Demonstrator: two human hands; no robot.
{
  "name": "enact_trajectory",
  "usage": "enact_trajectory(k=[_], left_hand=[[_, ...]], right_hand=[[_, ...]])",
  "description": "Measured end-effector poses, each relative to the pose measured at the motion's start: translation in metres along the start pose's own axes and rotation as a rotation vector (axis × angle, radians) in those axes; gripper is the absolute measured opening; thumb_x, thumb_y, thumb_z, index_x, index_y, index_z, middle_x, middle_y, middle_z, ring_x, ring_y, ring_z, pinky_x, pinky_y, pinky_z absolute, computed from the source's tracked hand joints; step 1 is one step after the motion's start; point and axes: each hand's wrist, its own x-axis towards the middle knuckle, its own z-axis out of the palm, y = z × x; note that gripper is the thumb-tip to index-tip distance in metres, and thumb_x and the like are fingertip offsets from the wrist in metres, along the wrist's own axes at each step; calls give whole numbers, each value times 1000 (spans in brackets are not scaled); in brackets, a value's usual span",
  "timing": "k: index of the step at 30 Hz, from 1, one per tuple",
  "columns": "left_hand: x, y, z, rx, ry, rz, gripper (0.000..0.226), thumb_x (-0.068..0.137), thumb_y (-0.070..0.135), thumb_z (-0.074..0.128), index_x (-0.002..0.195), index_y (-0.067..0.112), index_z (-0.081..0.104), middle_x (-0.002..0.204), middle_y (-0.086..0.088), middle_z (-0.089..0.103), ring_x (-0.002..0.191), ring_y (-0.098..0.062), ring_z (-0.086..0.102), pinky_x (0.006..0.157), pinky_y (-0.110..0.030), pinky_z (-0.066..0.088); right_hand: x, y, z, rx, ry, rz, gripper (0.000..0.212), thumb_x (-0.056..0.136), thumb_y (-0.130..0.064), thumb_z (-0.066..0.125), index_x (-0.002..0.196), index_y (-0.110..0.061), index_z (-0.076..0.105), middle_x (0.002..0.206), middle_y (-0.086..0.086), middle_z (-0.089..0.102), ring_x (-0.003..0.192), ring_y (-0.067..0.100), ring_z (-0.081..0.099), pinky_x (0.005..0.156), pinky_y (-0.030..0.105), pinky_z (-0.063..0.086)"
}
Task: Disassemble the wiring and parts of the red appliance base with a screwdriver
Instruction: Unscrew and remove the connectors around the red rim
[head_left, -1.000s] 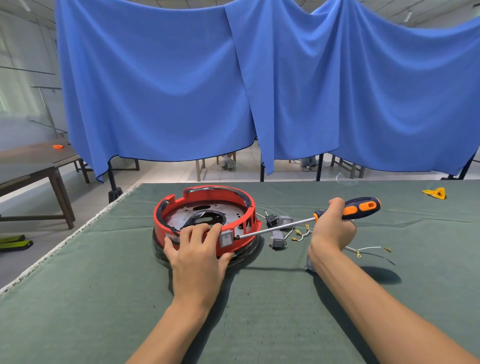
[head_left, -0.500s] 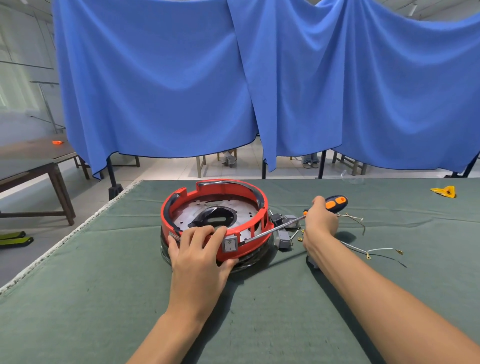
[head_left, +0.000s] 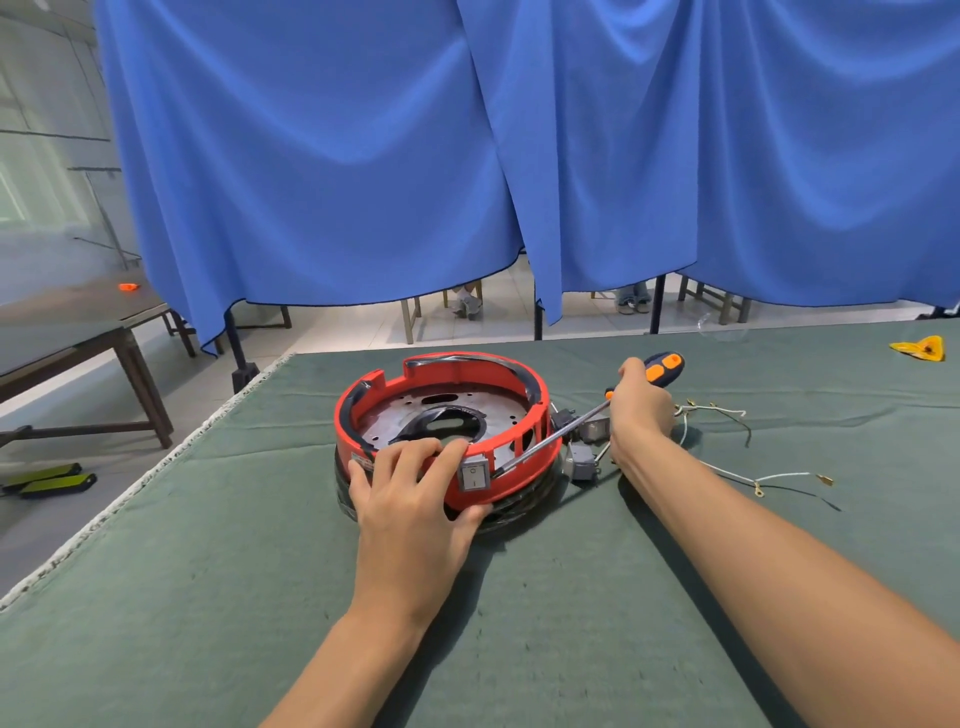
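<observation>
Centrally, the red appliance base (head_left: 441, 431) sat on the green worktop (head_left: 208, 571), left hand (head_left: 415, 493) gripping its near rim beside the grey switch (head_left: 474, 477), right hand (head_left: 641, 410) wrapped round the screwdriver (head_left: 550, 439), tip at the wall right of that switch, loose wires (head_left: 727, 415) at right.

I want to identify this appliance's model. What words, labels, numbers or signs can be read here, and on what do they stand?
"O" and "I": on/off marks on the grey rocker switch set in the red appliance base.
Small label strip on the base's rim beside the left hand: too small and blurred to read.
No brand or model number is legible anywhere.
</observation>
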Motion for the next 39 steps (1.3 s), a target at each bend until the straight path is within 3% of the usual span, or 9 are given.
enact_trajectory(k=[5,9,17,23,25,29,33,39], left_hand=[[0,3,-2,-3,-8,-21,63,51,18,92,109,13,70,100,-6,64,100,-23,47,81,-66,44],[-1,8,-2,27,-21,-28,63,51,18,92,109,12,70,100,-7,64,97,-34,58,81,-66,44],[-1,10,-3,29,-17,-25,64,50,18,93,109,11,70,99,-7,65,96,-35,60,81,-67,45],[-1,6,1,-14,17,-33,66,46,17,94,107,12,71,99,-5,65,99,-21,45,79,-67,45],[-1,6,1,-18,21,-33,66,44,18,94,106,13,72,98,-4,65,99,-20,46,78,-66,45],[0,6,1,-8,33,-33,67,44,18,95,106,13,71,98,-3,65,99,-20,45,77,-67,46],[0,6,2,5,37,-34,67,43,19,94,105,14,71,98,-2,65,98,-19,45,77,-67,45],[-1,5,3,-5,17,-57,67,44,19,93,108,18,70,100,1,63,100,-17,45,78,-66,45]], right_hand=[[-10,-5,-26,66,45,-73,32,86,-42,46,67,-16,49,66,-2,58,57,16,47,51,32,31],[-20,-5,-39,130,85,-125,33,87,-42,45,66,-17,50,62,-4,56,54,15,45,50,31,31],[-16,-5,-31,80,91,-79,35,87,-43,43,67,-16,52,64,-2,58,58,18,49,50,31,30],[3,-4,-5,-45,34,-76,36,88,-43,44,64,-16,50,66,0,58,59,19,50,53,31,32],[9,3,2,-59,19,-42,35,87,-43,45,65,-15,47,73,4,60,63,21,51,60,33,38],[14,7,11,-81,3,-20,34,85,-42,48,65,-14,48,68,4,57,57,19,50,51,31,34],[14,7,18,-138,-30,-21,35,84,-44,46,68,-13,51,68,3,57,60,23,53,56,33,41],[4,10,26,-225,-88,-49,37,84,-46,47,68,-13,51,68,5,55,61,22,51,58,34,39]])
